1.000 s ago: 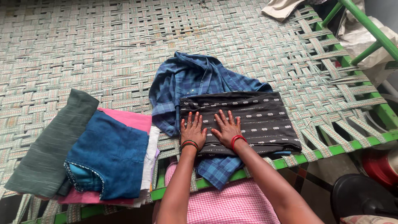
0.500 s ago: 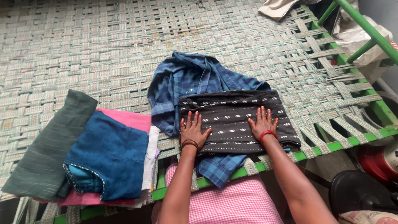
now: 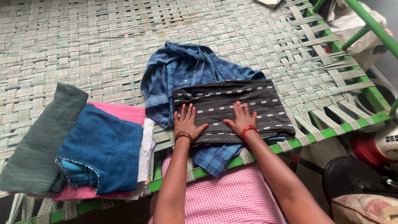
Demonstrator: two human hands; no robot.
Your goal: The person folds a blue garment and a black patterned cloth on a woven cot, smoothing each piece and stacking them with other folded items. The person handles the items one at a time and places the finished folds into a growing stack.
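A folded black cloth with white dashes (image 3: 257, 99) lies on a crumpled blue checked shirt (image 3: 186, 70) near the front edge of a woven cot (image 3: 83, 49). My left hand (image 3: 186, 121) rests flat on the cloth's left end, fingers spread. My right hand (image 3: 240, 118) presses flat on its middle, a little to the right of the left hand. Both wrists wear red and dark bangles. Neither hand grips anything.
A stack of folded clothes sits at the left: a dark green piece (image 3: 37, 137), a blue garment (image 3: 103, 149) and a pink one (image 3: 120, 113) beneath. The cot's green frame (image 3: 331, 132) runs along the front and right. A dark round object (image 3: 352, 178) and a sack (image 3: 365, 207) are on the floor.
My right hand slid from the middle of the black cloth out to its right end, then back toward the middle. My left hand stayed put. The view shifted slightly.
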